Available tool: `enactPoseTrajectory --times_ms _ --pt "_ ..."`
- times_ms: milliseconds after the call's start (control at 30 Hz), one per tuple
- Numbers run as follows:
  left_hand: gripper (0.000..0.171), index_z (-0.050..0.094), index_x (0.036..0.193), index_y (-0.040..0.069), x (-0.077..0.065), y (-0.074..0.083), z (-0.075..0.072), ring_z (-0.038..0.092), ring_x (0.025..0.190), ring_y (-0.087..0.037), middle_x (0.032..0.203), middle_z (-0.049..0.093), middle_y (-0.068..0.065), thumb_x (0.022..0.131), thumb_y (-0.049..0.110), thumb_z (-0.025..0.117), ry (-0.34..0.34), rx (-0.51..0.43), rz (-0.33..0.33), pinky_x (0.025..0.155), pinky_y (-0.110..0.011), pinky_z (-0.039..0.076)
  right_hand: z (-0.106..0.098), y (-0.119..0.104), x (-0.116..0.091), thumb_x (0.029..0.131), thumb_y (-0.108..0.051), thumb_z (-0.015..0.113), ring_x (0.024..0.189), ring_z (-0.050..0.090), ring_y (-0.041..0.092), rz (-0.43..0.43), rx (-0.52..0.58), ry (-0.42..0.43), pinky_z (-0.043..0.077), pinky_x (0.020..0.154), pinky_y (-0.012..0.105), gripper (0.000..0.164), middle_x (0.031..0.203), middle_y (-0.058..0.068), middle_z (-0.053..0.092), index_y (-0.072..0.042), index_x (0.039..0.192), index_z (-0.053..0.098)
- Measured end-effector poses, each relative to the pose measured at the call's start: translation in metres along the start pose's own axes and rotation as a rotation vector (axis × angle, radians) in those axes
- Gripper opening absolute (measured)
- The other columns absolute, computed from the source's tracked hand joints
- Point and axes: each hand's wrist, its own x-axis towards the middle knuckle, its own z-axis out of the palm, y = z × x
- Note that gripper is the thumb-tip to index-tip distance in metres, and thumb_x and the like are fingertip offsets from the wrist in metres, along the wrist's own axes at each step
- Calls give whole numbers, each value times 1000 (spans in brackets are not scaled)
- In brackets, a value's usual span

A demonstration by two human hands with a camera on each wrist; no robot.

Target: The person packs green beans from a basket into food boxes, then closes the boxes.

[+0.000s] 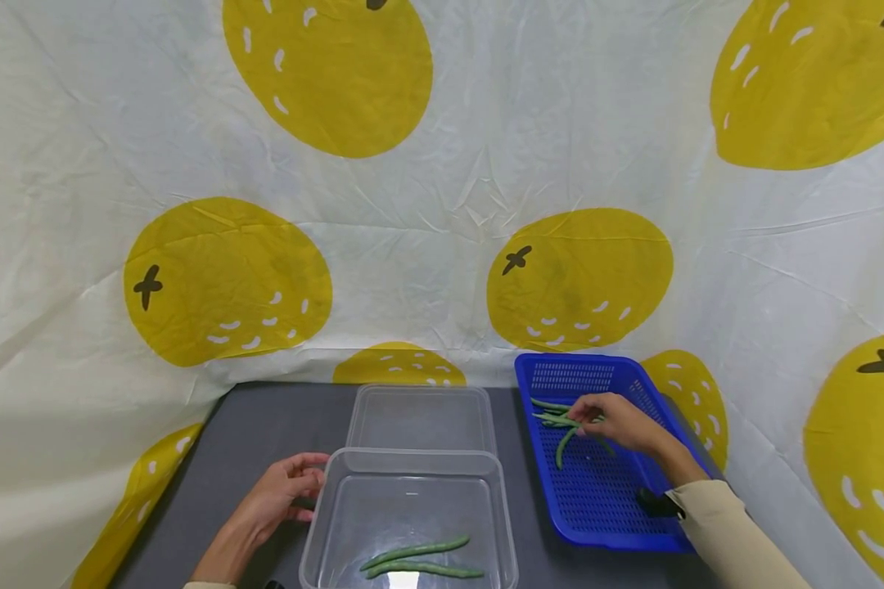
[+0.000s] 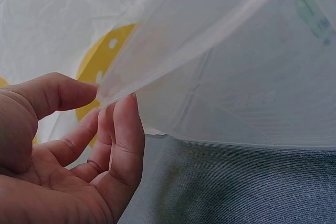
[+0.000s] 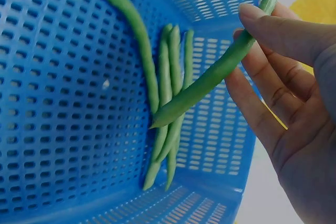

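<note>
Right sleeve (image 1: 744, 536) is plain beige, long, with a rounded black gadget (image 1: 656, 502) sticking out just beside its end, too dark for detail tbh. Left sleeve (image 1: 209, 586) barely shows, similar light beige. Fingers (image 2: 128, 140) are bare.

Green bean (image 3: 207, 80) (slender) over blue basket (image 1: 589, 499); clear container (image 1: 412, 463) upright.

dark gray table (image 1: 283, 421), on it clear container (image 1: 412, 461), clear lid (image 1: 422, 419), blue basket (image 1: 585, 507)
</note>
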Motion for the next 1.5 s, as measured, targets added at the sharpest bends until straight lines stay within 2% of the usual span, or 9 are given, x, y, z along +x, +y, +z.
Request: enactPoseTrajectory --times_ms 200,367,500,600,867,1000,1133,1500 --pt "54 50 143 -4 -2 0 0 64 87 -21 103 66 -7 94 14 64 -7 -2 6 66 -40 57 -2 -8 -1 93 -2 70 90 67 22 -23 28 25 56 77 32 17 102 11 71 -7 109 71" --pt "53 50 142 -2 0 1 0 64 88 -21 103 66 -6 94 14 65 3 2 -3 66 -39 57 -2 -18 0 93 -3 70 91 68 25 -44 56 21 56 77 30 18 101 8 71 -5 112 70" --pt "53 51 142 -2 0 1 -1 65 88 -21 103 67 -6 94 15 65 4 3 -5 67 -40 57 -1 -29 0 94 -6 71 90 67 20 -56 69 19 56 77 29 18 100 5 71 -6 111 70" --pt "53 51 142 -2 0 1 -1 65 88 -22 103 67 -7 94 15 65 3 0 -5 67 -40 57 1 -38 2 94 -8 72 89 67 19 -77 107 18 56 78 30 17 99 6 71 -7 111 71" --pt "53 49 143 -4 1 1 -3 63 87 -20 103 66 -7 94 13 64 -19 -13 15 63 -37 57 13 -63 8 93 -9 72 86 68 27 -142 240 -4 58 73 29 19 97 8 72 -7 112 71" --pt "54 48 143 -4 1 1 -3 63 86 -20 102 66 -6 95 13 63 -30 -18 20 62 -36 57 19 -77 12 93 -10 72 85 67 31 -157 270 -31 58 71 29 20 98 9 71 -7 113 72" --pt "53 48 143 -4 1 1 -3 63 86 -20 102 66 -6 95 13 63 -29 -16 20 62 -36 57 26 -93 14 93 -11 73 83 65 27 -177 265 -48 56 67 28 19 100 11 69 -12 112 73" --pt "53 50 142 -4 -1 -1 -1 64 87 -21 101 66 -5 95 14 64 -16 -15 8 65 -40 57 49 -119 23 95 -15 71 89 63 16 -251 247 -95 57 76 33 18 107 2 69 -19 113 73"
